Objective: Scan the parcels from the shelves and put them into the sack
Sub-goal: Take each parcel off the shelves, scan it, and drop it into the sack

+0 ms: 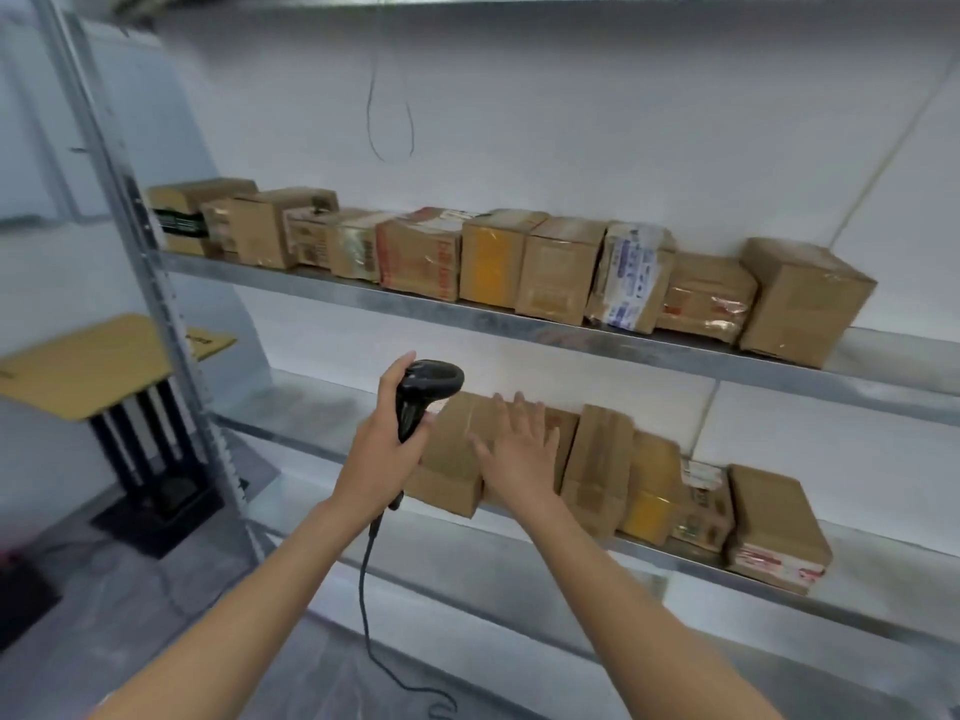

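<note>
Bright, even light, soft blur, bowed edges

Both forearms are bare to the frame edge, and the hands (pixel 452 449) wear nothing.

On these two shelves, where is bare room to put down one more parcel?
Upper shelf: bare right of the last box. Lower shelf: bare strip left of the scanner and the first box; some also right of the end parcel. Between, both rows are packed.

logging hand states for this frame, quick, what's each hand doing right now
Left hand: fingers curled round the black barcode scanner, holding it.
Right hand: open, fingers spread, over a cardboard parcel on the lower shelf; contact cannot be told.
</note>
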Demonstrator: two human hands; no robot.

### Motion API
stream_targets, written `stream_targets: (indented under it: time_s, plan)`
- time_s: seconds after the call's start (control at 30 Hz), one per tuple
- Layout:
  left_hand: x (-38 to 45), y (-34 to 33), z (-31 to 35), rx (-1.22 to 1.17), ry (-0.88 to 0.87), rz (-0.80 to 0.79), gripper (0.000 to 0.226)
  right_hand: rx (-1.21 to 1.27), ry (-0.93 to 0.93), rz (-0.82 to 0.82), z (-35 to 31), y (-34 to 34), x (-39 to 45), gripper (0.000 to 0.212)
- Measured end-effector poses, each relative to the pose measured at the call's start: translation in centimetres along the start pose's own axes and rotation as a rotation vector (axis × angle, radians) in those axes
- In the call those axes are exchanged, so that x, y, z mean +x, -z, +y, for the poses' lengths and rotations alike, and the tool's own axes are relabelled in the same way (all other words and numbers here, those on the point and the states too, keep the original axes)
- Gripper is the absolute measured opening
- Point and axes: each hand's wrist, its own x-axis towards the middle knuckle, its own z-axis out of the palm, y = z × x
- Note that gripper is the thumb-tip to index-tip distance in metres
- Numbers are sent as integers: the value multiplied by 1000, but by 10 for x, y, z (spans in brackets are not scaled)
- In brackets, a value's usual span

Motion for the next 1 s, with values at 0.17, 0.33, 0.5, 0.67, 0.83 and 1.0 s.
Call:
stream_targets:
  time_s: [0.17, 0.33, 0.5, 0.67, 0.83, 1.0]
  plan:
    - [17, 30, -53, -36, 67, -17, 77, -8, -115, -91, -31, -58, 28, 72]
    - [36, 31, -103, -98, 179, -27, 74, 16, -228, -122, -36, -95, 51, 74]
    - [56, 15, -158, -144, 265, -57, 70, -15, -297, -177, -37, -139, 89, 74]
    - [84, -4, -220, -152, 289, -155, 70, -30, -379, -265, -36, -189, 139, 75]
    - [118, -31, -275, -176, 349, -284, 75, -82, -517, -271, -26, -227, 173, 84]
    - [133, -45, -320, -230, 449, -354, 75, -203, -589, -213, -23, -253, 200, 103]
